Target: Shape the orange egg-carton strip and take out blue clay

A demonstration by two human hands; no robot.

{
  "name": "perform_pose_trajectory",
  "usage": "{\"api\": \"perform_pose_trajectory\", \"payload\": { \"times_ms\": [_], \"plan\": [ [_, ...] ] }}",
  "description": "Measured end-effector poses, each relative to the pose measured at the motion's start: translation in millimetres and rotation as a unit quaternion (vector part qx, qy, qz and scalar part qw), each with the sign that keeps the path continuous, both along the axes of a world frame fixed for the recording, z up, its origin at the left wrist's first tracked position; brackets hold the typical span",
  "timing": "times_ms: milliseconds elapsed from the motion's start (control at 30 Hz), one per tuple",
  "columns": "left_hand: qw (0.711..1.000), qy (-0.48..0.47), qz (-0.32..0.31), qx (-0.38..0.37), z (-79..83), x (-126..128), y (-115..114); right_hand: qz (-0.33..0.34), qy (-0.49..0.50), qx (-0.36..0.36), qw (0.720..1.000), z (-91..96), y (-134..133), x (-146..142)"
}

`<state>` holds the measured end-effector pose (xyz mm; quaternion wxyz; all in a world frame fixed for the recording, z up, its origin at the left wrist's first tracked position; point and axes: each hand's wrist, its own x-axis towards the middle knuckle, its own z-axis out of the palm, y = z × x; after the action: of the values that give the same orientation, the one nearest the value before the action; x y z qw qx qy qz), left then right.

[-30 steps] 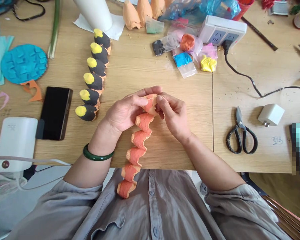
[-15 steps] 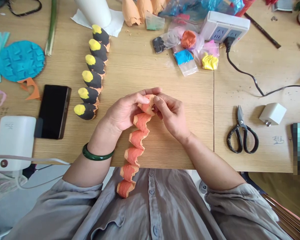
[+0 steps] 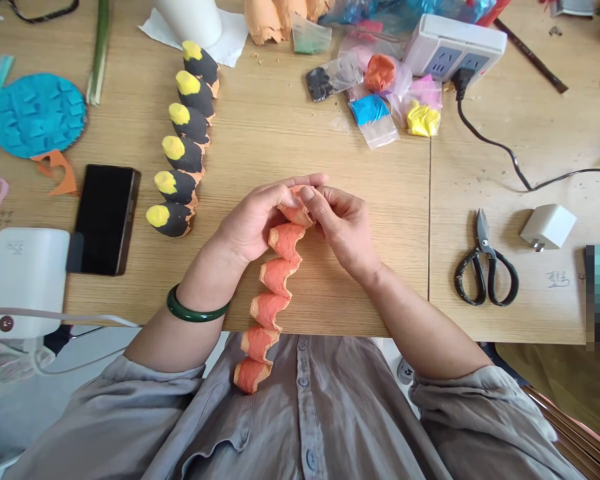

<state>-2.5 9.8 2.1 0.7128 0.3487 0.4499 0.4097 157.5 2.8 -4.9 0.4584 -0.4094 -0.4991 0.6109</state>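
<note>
An orange-red egg-carton strip, a row of several joined cups with pale tan edges, slants from my fingers down past the table's front edge. My left hand grips its far end from the left, with the thumb on the last cup. From the right, my right hand pinches the same cup, thumb on top and fingers curled under. The fingertips hide part of that cup. Left of my hands lies a second strip with black cups and yellow tips.
Small bags of coloured clay lie near a white power strip. Black-handled scissors and a white charger sit to the right. On the left are a black phone, a white power bank and a blue disc.
The far cup of the orange-red strip has tipped, so less of its pale rim shows. My right thumb has shifted slightly left over it. The view has moved a little.
</note>
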Motion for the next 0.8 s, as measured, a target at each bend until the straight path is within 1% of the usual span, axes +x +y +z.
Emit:
{"api": "perform_pose_trajectory", "payload": {
  "times_ms": [133, 233, 367, 467, 533, 600, 800],
  "plan": [
    [0.999, 0.021, 0.038, 0.031, 0.9, 8.6, -5.2, -0.005, 0.011, -0.039, 0.999, -0.3, 2.6, 1.5],
    [0.999, 0.001, 0.029, 0.032, 3.1, 9.6, -7.2, -0.009, 0.034, -0.057, 0.998, -0.3, 4.3, 3.7],
    [0.999, -0.036, 0.015, -0.005, 5.7, 4.5, -5.9, -0.013, 0.049, -0.097, 0.994, 2.7, 5.5, 5.9],
    [0.999, -0.046, 0.001, -0.01, 7.7, 0.6, -4.2, -0.014, 0.058, -0.119, 0.991, 6.5, 5.9, 6.2],
    [0.999, -0.041, -0.011, -0.003, 9.0, -0.3, -3.8, -0.018, 0.064, -0.118, 0.991, 8.7, 5.6, 6.1],
    [0.999, -0.034, -0.008, 0.002, 10.2, 0.7, -4.2, -0.023, 0.061, -0.109, 0.992, 9.2, 5.0, 5.8],
    [0.998, -0.023, 0.05, 0.013, 13.3, 7.4, -8.1, -0.002, 0.025, -0.057, 0.998, 1.3, 3.7, 5.4]
  ]
}}
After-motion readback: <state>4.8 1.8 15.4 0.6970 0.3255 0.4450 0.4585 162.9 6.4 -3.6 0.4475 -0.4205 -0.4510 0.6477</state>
